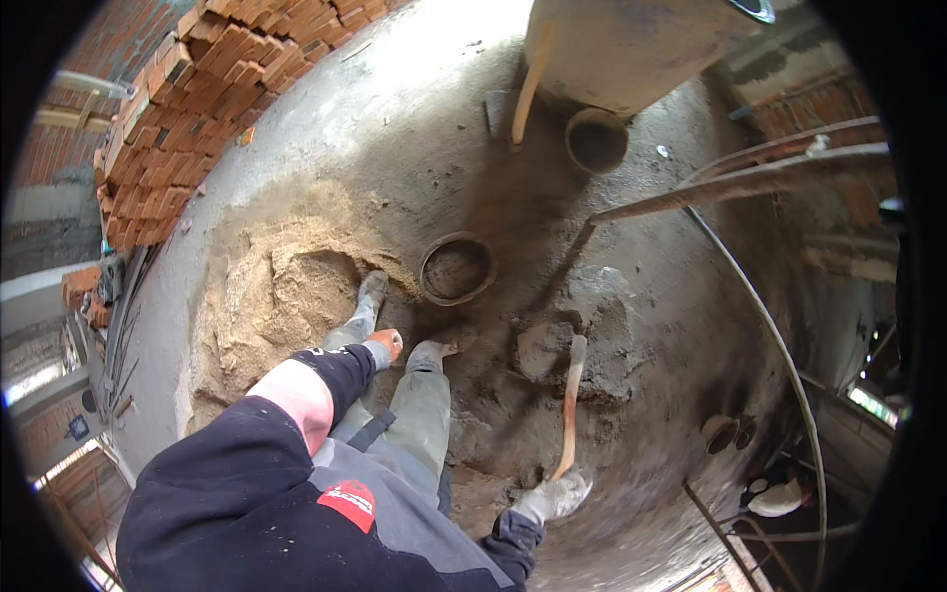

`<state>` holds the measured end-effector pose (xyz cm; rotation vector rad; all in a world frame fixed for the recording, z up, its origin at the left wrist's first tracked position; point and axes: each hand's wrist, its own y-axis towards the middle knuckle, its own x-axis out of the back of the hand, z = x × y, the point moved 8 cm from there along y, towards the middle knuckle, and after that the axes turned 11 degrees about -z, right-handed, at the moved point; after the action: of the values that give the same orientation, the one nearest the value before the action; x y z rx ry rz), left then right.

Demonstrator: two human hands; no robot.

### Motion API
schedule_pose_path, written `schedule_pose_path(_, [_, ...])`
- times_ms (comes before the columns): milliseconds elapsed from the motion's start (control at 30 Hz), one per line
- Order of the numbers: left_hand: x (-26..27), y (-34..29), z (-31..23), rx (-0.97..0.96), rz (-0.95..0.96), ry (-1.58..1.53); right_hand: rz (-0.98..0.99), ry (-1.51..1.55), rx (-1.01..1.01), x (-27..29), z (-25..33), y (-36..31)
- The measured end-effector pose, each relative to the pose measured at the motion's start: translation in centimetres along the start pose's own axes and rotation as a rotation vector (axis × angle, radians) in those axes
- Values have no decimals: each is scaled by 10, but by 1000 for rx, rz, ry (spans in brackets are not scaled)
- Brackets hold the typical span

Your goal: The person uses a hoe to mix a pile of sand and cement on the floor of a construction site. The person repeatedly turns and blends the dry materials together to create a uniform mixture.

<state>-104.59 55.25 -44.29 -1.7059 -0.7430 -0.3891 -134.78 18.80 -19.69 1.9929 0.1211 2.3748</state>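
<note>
My right hand (555, 496), in a pale dirty glove, is closed round the lower end of a wooden-handled tool (570, 405). The far end of its slightly curved handle meets a heap of wet grey mortar (612, 345); the tool's head is not clear there, so I cannot tell its exact kind. My left hand (387, 343) hangs over my legs with its fingers curled in and nothing visible in them. Ahead of my feet stands a round bucket (456, 268) with grey material inside. A pile of sand (286, 286) lies left of my feet.
Stacked red bricks (197, 128) line the far left. At the back stands a large drum (631, 59), with another bucket (596, 141) and a curved wooden handle (531, 89) beside it. A long pole (740, 185) and a hose (764, 306) cross the right side.
</note>
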Motion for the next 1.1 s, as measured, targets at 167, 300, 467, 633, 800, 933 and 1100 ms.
schedule_pose_path(167, [-56, 42, 6, 92, 74, -15, -3, -29, 28, 6, 1, 1])
schedule_pose_path(300, [-96, 97, 24, 399, 89, -139, -96, 231, -211, 6, -16, 7])
schedule_pose_path(467, [-171, 178, 63, 879, -87, -421, -40, 154, -309, 5, -22, 9])
schedule_pose_path(633, [-220, 228, 72, 744, 48, -1377, 63, 181, -265, 6, -14, -2])
schedule_pose_path(800, [-164, 231, 34, 606, 144, -1656, -63, 321, -372, 6, -27, 4])
schedule_pose_path(933, [-113, 252, 7, 598, 159, -1692, -260, 11, -4, 18, -18, 15])
schedule_pose_path(1100, [-48, 279, 34, 693, 96, -1485, -388, 104, -109, 16, -29, 5])
